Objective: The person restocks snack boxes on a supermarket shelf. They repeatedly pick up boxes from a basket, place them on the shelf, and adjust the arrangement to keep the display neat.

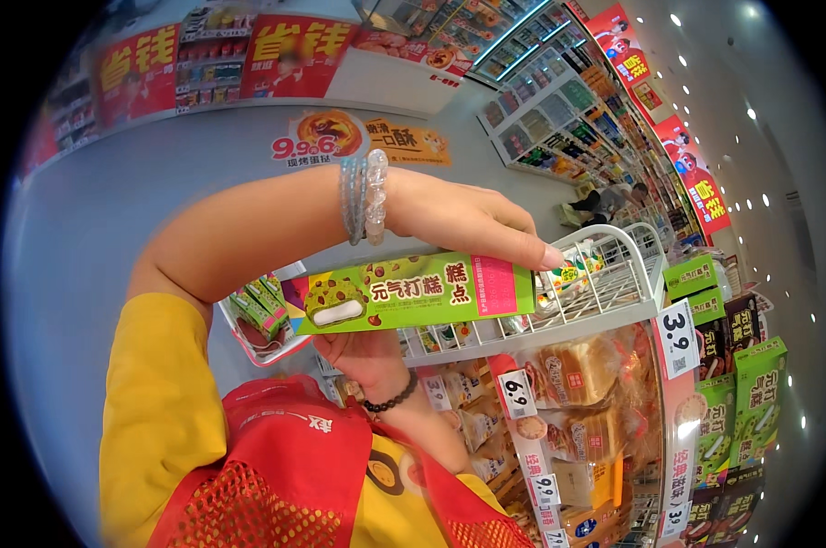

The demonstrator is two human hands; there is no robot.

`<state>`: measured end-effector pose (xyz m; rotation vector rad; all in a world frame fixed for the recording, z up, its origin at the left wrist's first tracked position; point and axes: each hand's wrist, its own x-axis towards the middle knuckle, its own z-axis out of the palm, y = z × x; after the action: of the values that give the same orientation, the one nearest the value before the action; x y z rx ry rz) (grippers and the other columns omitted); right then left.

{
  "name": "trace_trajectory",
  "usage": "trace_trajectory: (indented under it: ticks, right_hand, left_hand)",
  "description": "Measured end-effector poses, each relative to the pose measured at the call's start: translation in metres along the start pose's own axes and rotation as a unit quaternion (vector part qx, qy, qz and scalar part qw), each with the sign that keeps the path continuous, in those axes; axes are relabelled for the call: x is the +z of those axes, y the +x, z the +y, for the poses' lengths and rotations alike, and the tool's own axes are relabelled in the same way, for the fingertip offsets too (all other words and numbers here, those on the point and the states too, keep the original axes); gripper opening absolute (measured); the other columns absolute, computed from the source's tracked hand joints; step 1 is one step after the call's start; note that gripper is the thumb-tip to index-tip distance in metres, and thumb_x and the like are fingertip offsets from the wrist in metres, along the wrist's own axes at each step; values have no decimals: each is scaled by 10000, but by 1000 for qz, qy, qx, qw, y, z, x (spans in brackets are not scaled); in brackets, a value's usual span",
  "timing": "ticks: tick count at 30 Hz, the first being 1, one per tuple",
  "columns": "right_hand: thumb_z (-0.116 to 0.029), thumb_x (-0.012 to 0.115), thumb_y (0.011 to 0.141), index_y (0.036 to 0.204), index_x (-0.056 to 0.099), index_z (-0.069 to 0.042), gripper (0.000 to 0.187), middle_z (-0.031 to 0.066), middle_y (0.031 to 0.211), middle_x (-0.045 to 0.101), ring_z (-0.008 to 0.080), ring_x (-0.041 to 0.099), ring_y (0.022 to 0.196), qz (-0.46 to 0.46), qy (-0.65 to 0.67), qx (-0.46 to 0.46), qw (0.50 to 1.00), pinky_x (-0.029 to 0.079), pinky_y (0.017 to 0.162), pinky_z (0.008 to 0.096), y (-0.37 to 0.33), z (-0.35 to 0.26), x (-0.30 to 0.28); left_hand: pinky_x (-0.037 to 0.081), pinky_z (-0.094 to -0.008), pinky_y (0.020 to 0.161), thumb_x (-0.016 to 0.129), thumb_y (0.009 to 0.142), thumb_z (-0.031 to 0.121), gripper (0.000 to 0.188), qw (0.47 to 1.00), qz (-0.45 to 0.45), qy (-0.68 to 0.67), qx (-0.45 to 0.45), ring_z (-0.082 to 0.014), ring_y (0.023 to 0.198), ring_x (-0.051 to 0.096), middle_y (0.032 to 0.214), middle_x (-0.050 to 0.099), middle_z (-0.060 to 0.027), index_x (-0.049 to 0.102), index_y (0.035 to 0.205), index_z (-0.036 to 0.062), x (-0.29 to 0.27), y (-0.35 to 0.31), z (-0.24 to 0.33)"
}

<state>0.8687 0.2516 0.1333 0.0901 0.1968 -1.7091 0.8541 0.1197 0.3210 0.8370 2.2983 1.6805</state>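
A long green snack box point(413, 294) with a picture of red-bean rice cake and a pink end panel lies level in front of me. Over its top edge my left hand point(468, 215) is closed, thumb at the pink end, clear beads on the wrist. From below, my right hand point(365, 354), with a dark bead bracelet, grips the box near its left part; its fingertips are hidden behind it. Behind the box stands a white wire rack point(655, 274) with small wrapped snacks point(577, 271). Left of it is a basket point(285, 352) with several similar green boxes point(256, 306).
Shelves of packaged bread point(573, 374) with price tags stand below the rack. Green boxes point(758, 402) and dark boxes are stacked at the right. Farther off, a person point(605, 203) crouches by tall shelving point(559, 110). Grey floor point(93, 210) spreads at the left.
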Motion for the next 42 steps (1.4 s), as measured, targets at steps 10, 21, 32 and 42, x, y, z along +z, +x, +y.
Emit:
trace_trajectory:
  ticks: [10,21,32,42]
  right_hand:
    - [-487,600,765,1356,256,-125,773,49,1361,352,231,366,1239,-91,-224,-266,933,305,1033,416,-43,-8,35]
    - [-241,713,754,1348,234,-39,789,92,1282,415,156,410,1157,77,-541,-523,655,349,960,327,-142,-8,102]
    - [-304,582,848,1342,294,-40,630,127,1230,497,203,456,1154,137,-690,-394,591,340,984,349,-221,29,69]
    - [-308,575,843,1319,326,-21,609,140,1207,496,201,467,1114,178,-593,-458,638,365,940,341,-253,63,24]
  left_hand:
    - [321,-422,1002,581,699,506,881,850,240,-326,336,-365,1187,405,1304,322,-306,272,1324,-32,27,-44,18]
    - [414,-327,930,768,405,254,931,886,412,-65,205,-240,1002,555,1107,530,-161,427,1205,-78,35,-55,67]
    - [490,-311,815,600,747,154,607,915,287,7,285,-220,937,590,1035,567,-164,325,1264,-7,-10,95,166]
    - [454,-365,841,732,604,305,722,853,436,186,218,-309,929,587,998,589,-191,376,1173,41,60,323,183]
